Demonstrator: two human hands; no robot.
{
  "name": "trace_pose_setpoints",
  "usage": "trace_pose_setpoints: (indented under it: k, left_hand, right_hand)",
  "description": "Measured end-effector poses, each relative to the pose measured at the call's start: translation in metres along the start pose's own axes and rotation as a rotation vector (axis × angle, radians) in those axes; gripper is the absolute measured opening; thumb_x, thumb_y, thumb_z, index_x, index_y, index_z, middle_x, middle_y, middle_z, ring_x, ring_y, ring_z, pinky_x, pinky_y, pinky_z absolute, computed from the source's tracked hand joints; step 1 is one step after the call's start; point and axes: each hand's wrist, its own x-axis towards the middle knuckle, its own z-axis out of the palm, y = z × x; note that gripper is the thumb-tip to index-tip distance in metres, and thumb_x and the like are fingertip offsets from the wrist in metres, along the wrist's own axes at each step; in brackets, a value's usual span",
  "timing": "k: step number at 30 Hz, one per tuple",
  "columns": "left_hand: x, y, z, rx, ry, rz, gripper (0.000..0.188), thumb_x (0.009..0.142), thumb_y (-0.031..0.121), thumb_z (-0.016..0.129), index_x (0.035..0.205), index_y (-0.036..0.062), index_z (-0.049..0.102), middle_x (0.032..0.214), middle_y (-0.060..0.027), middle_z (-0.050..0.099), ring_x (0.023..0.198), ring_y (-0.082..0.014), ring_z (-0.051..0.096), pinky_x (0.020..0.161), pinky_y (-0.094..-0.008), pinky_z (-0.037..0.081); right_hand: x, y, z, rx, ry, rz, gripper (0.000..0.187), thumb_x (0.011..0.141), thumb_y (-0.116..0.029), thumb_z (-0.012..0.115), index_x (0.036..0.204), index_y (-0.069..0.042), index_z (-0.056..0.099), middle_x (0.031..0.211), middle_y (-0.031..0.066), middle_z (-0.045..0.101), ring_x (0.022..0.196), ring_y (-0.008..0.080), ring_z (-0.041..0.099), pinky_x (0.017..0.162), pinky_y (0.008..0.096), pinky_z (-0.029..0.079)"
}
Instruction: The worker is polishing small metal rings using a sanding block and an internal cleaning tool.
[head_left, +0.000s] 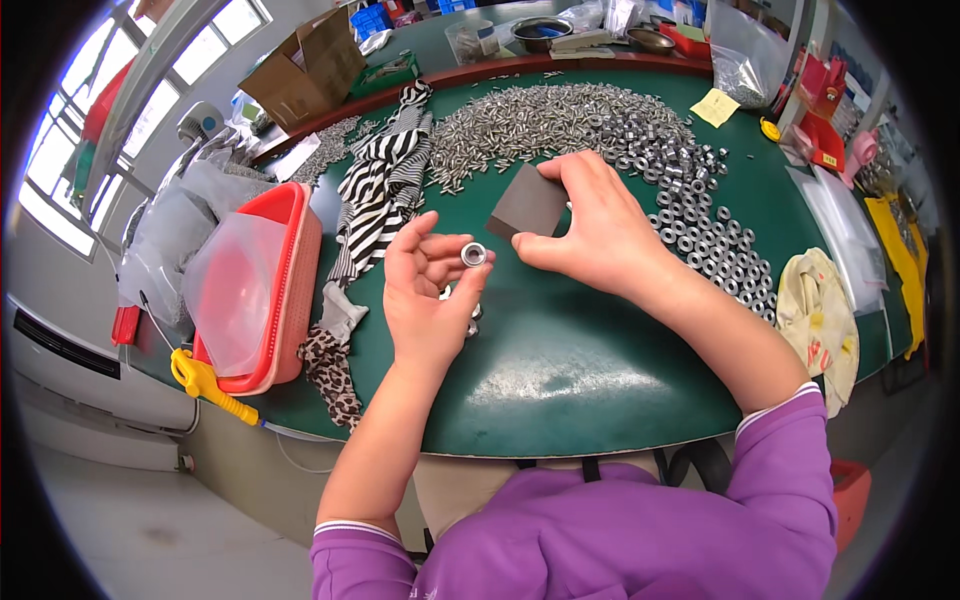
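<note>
Between thumb and fingertips, my left hand (428, 295) pinches a small shiny metal ring (474, 255), its hole facing up. A few more metal rings show partly behind that hand, on the green table (560, 340). My right hand (608, 228) is closed around a dark brown-grey block (527, 202), thumb on the near side and fingers over the far side. The block is close to the ring but apart from it. To the right of my right forearm lie many loose metal rings (708, 240), some in rough rows.
A large heap of small metal pins (540, 120) spreads across the far table. At the left are a striped cloth (385, 185), a leopard-print cloth (330, 375), a red basket (305, 265) and a yellow-handled air gun (210, 385). A pale glove (818, 315) lies at the right edge.
</note>
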Motion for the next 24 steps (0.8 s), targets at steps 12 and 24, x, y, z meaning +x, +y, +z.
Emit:
trace_pose_setpoints:
  k: [12, 24]
  left_hand:
    - [0.006, -0.007, -0.008, -0.379, -0.012, -0.154, 0.026, 0.083, -0.007, 0.061, 0.107, -0.0005, 0.052, 0.117, -0.0159, 0.056, 0.094, -0.0200, 0.063, 0.087, -0.0327, 0.053]
    - [0.005, -0.012, -0.013, -0.427, -0.010, -0.257, 0.036, 0.081, -0.007, 0.063, 0.114, -0.0007, 0.049, 0.110, -0.0099, 0.057, 0.101, -0.0151, 0.059, 0.085, -0.0274, 0.050]
  right_hand:
    - [0.002, -0.002, -0.001, 0.133, -0.038, -0.009, 0.068, 0.065, -0.037, 0.071, 0.117, 0.001, 0.049, 0.115, 0.0180, 0.049, 0.112, 0.0324, 0.048, 0.096, 0.0394, 0.040]
    - [-0.013, -0.014, 0.007, 0.152, -0.001, -0.438, 0.067, 0.059, -0.027, 0.076, 0.115, 0.000, 0.050, 0.106, 0.0142, 0.051, 0.099, 0.0299, 0.052, 0.087, 0.0382, 0.044]
